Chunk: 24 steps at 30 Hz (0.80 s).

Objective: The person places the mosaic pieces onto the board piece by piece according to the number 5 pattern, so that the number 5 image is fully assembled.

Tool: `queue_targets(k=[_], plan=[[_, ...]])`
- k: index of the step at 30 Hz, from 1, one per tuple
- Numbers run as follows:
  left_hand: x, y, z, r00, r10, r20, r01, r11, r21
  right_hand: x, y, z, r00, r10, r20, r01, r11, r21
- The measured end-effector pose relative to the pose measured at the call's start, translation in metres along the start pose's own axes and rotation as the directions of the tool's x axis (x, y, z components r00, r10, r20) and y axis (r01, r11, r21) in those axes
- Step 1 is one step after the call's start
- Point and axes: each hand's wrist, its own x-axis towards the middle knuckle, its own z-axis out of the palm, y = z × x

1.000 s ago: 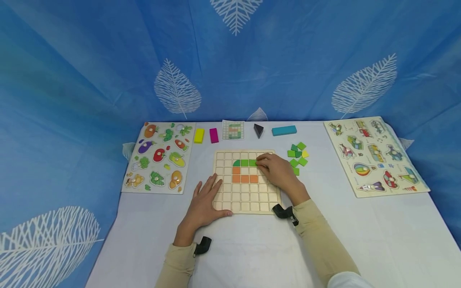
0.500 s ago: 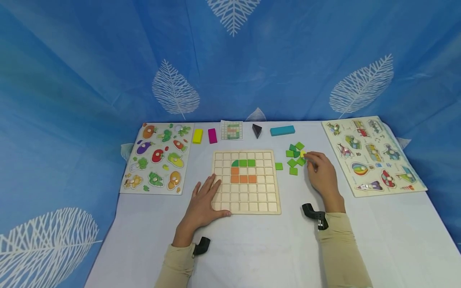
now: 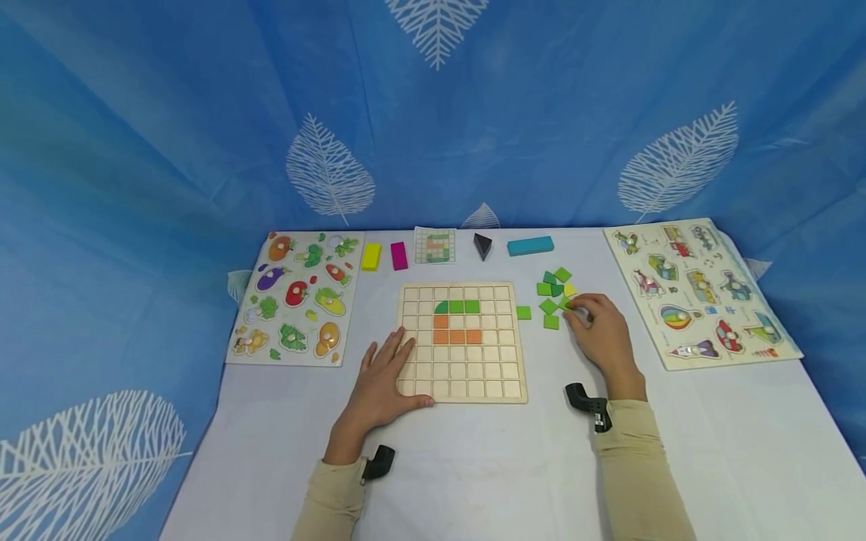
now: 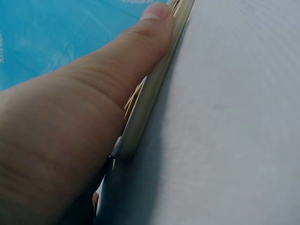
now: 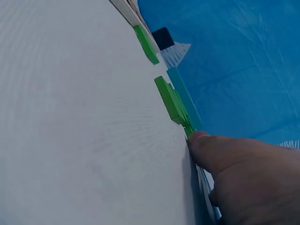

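Note:
My left hand [image 3: 380,383] rests with spread fingers on the left edge of the wooden grid board [image 3: 467,372]; its thumb [image 4: 140,40] lies along the near edge. Green and orange pieces sit in several cells, among them a rounded dark green piece [image 3: 442,307] and an orange tile [image 3: 441,321]. Right of the board, my right hand [image 3: 602,334] pinches a green square tile [image 3: 564,303] at the edge of a small pile. In the right wrist view the thumb [image 5: 206,145] touches that tile's edge, while the other fingers are mostly hidden.
A pattern card [image 3: 435,246], yellow block [image 3: 371,256], magenta block [image 3: 400,255], dark triangular block [image 3: 482,246] and blue block [image 3: 531,246] line the back. A vegetable puzzle [image 3: 311,300] lies left, a vehicle puzzle [image 3: 700,297] right. One green tile [image 3: 524,312] lies beside the board.
My right hand has left the board and gone right to the pile, then shifted slightly nearer from the yellow piece to a green tile. The left hand stays put.

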Motion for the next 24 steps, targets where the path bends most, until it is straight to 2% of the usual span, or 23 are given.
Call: queue_targets(k=[8, 13, 18, 21, 24], plan=[[0.001, -0.002, 0.0, 1.0, 0.01, -0.009, -0.01, 1.0, -0.002, 0.001, -0.002, -0.002, 1.0, -0.007, -0.024, 0.007, 1.0, -0.001], [0.001, -0.003, 0.0, 1.0, 0.008, -0.007, -0.008, 1.0, 0.008, 0.003, -0.017, 0.0, 0.999, -0.034, -0.019, 0.035, 0.999, 0.029], [0.002, -0.004, 0.001, 1.0, 0.015, -0.01, -0.015, 1.0, 0.007, 0.008, -0.049, 0.01, 0.987, -0.146, 0.066, 0.144, 0.989, 0.039], [0.002, -0.004, 0.002, 1.0, 0.017, -0.01, -0.017, 1.0, 0.003, 0.011, -0.069, 0.019, 0.966, -0.219, 0.139, 0.214, 0.975, 0.052], [0.002, -0.004, 0.003, 1.0, 0.018, -0.013, -0.018, 1.0, 0.006, 0.013, -0.084, 0.028, 0.944, -0.257, 0.205, 0.252, 0.966, 0.052]])
